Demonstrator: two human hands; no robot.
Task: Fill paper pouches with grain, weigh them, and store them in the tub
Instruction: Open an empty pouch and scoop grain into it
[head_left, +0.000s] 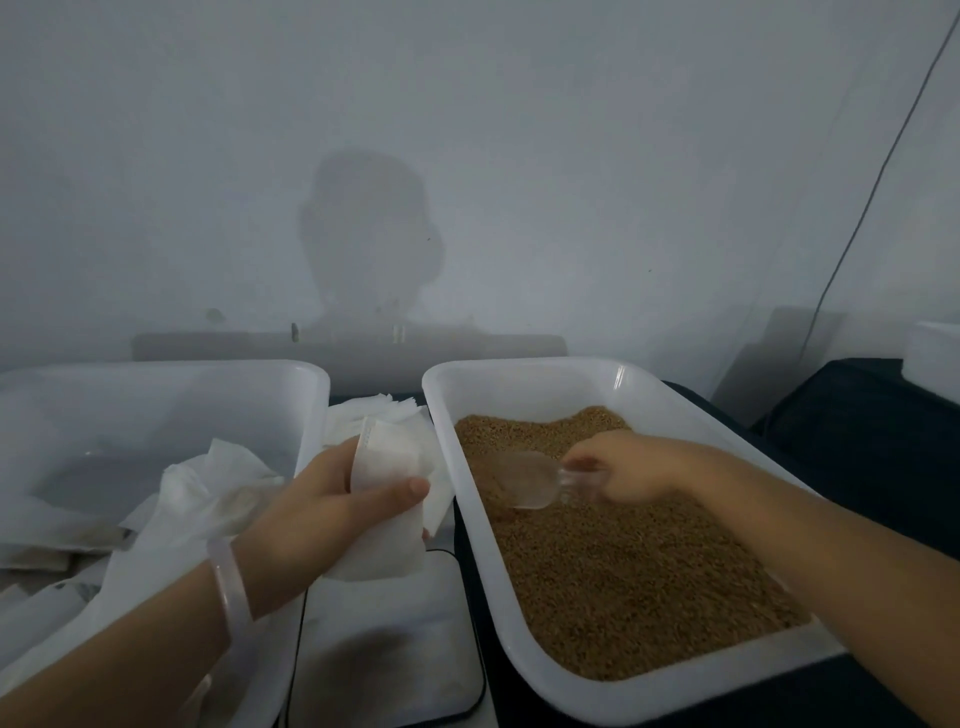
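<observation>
Our left fingers (400, 491) pinch the pouch (387, 465), right fingers (589, 463) grip the scoop (524, 480) in the grain (623, 571) — we'd best load modestly, pouch mouth close.

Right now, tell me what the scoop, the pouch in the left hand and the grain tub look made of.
Scoop: clear glossy plastic, likely; grain shows through it.
Pouch: thin white matte paper or nonwoven, softly creased.
Grain tub: translucent white plastic, smooth, with a sheen on its rim.

A pale translucent bangle (231, 584) rings the wrist behind the left hand (322, 506); both forearms are bare.
</observation>
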